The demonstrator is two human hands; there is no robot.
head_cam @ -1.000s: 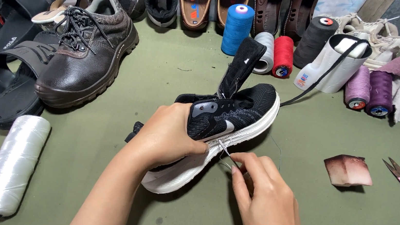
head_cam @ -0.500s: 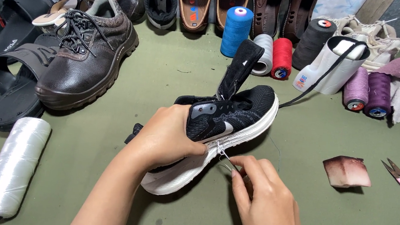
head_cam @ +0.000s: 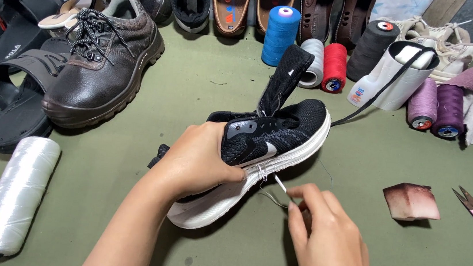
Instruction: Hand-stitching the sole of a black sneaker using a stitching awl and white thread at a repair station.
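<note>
Lying across the frame's centre on the green table point(head_cam: 125, 209), the black sneaker point(head_cam: 270, 139) with its white sole is clasped around its heel end by the left hand point(head_cam: 196, 161), fingers curled, wrist entering from lower left. Lower right, the right hand point(head_cam: 324, 240) pinches a thin needle point(head_cam: 280, 184) at the sole's edge.

black sneaker point(head_cam: 273, 136) | white sole | tilted on side | tongue up
</note>
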